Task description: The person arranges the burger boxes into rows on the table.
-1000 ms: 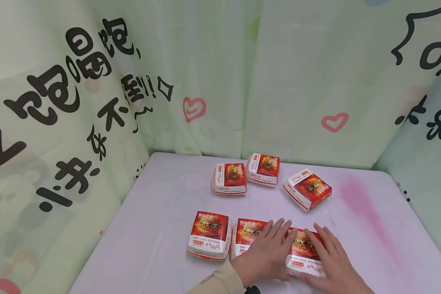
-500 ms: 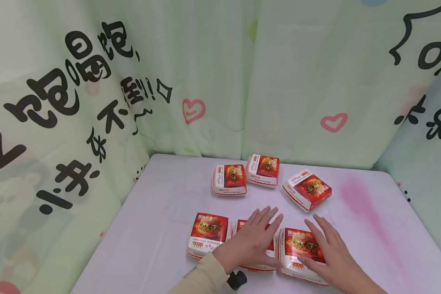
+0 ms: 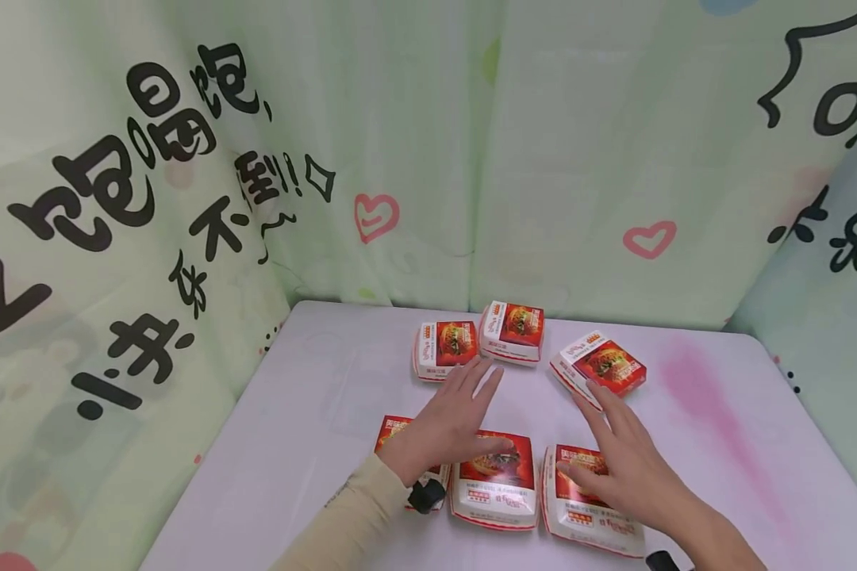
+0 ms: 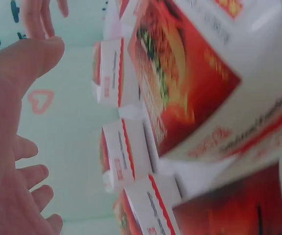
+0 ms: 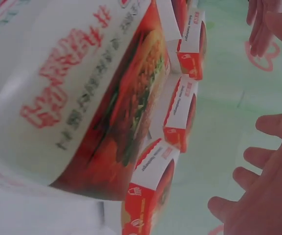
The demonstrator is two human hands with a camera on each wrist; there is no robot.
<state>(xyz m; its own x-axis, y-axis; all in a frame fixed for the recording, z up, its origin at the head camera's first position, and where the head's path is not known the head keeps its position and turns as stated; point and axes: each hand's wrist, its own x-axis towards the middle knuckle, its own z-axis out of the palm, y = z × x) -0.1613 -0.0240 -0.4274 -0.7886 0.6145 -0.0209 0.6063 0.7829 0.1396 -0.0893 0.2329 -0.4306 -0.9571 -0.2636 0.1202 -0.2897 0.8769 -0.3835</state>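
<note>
Three front boxes (image 3: 496, 485), white ends (image 3: 510, 500) nearest

“Delicious Hamburger” on burger boxes (image 5: 181, 110) (“不” on the pale curtain (image 3: 143, 270))

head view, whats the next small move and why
Perhaps the right hand should take the red and white square cardboard burger box at back right: it sits askew, the fingers overlap it in view, and three matching boxes form a front row.

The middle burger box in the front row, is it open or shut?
Shut: the middle burger box has its printed top down, no gap showing.
</note>
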